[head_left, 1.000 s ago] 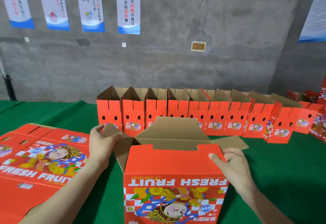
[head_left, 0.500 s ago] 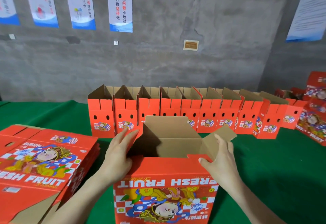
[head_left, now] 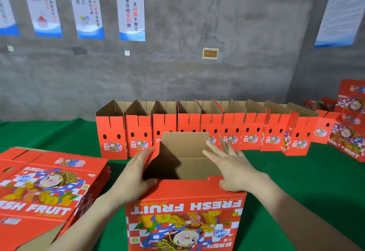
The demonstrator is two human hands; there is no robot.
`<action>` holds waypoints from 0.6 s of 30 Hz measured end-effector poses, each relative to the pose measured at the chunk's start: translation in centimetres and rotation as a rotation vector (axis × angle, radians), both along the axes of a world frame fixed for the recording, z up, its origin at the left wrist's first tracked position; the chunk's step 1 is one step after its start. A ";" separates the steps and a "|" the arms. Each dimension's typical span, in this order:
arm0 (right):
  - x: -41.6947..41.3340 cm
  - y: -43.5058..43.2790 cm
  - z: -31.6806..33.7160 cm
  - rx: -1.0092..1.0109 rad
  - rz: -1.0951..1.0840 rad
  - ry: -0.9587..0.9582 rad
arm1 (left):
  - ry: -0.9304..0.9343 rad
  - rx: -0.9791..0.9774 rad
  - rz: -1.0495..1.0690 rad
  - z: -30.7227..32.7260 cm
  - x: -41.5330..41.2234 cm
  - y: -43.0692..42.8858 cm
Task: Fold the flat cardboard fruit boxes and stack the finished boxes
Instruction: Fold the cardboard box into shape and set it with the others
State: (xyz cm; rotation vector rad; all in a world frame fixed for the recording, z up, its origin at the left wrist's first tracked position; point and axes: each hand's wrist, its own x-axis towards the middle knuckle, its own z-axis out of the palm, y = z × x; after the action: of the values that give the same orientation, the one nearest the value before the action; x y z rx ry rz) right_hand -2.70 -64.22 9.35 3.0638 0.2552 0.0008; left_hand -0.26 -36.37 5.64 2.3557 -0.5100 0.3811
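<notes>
- We log one opened fruit box (head_left: 185,211) standing on the green table cover (head_left: 308,191), nearest the camera and between the two forearms. Its top is open, and the "FRESH FRUIT" print on the near wall reads upside down.
- Left hand (head_left: 132,175): fingers straight and together, laid flat against the outside of the box's left side flap. The thumb rests at the near-left corner of the rim.
- Right hand (head_left: 235,169): fingers straight and spread apart, lying against the right side flap (head_left: 224,142). The thumb is down at the near wall's top edge. We cannot tell how firmly it presses.
- The far flap (head_left: 183,142) stands upright with its brown inner face toward us.
- A stack of flat boxes (head_left: 45,187) lies just left of the left forearm.
- A row of folded boxes (head_left: 233,130) stands side by side along the back of the table, tops open.
- More printed boxes (head_left: 349,128) sit at the far right.
- Posters (head_left: 130,9) hang on the concrete wall (head_left: 237,23).
</notes>
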 end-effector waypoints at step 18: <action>-0.9 -1.7 -3.6 0.488 0.333 -0.339 | 0.223 0.393 0.030 1.0 5.6 -1.3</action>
State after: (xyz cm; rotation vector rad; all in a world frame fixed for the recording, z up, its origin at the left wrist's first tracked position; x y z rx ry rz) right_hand -3.61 -65.88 5.77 3.3572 0.8468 0.6878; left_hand 5.36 -37.70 6.67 2.7428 -0.4767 0.0270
